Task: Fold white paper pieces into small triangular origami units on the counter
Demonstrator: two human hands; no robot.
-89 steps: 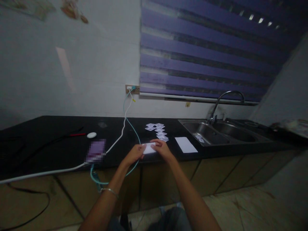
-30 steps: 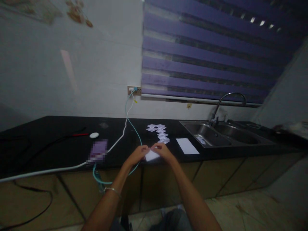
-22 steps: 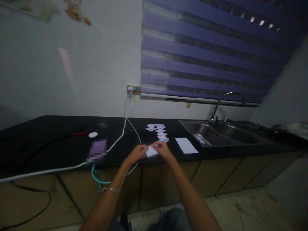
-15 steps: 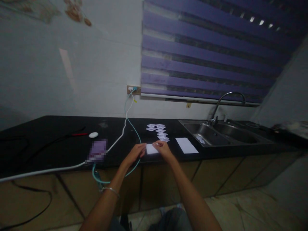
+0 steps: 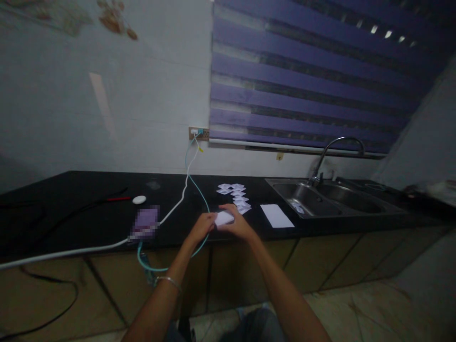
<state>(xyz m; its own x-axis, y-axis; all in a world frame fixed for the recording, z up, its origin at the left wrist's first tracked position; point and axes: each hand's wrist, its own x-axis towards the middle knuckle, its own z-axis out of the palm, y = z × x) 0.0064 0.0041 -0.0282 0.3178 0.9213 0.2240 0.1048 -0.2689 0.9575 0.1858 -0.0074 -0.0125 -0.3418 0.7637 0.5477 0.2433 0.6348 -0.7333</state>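
Near the front edge of the black counter, a small white sheet of paper (image 5: pixel 224 218) is held between my two hands. My left hand (image 5: pixel 204 227) pinches its left side, fingers closed. My right hand (image 5: pixel 238 223) grips it from the right, with the thumb at the near edge and the fingers curled over the far edge. Just beyond lie several folded white paper pieces (image 5: pixel 239 194), set in a bent row. To the right, a flat white sheet (image 5: pixel 277 216) rests on the counter.
A double steel sink (image 5: pixel 292 190) with a curved tap (image 5: pixel 322 159) is at the right. On the left lie a white oval object (image 5: pixel 138 200), a red stick-like item (image 5: pixel 119 199) and a blurred-out purple item (image 5: pixel 145 222). White and teal cables (image 5: pixel 185 185) run to a wall socket (image 5: pixel 198 133).
My right hand has changed its grip, now spanning the paper's right side from near edge to far edge. The paper looks tilted and slightly smaller. My left hand has barely moved.
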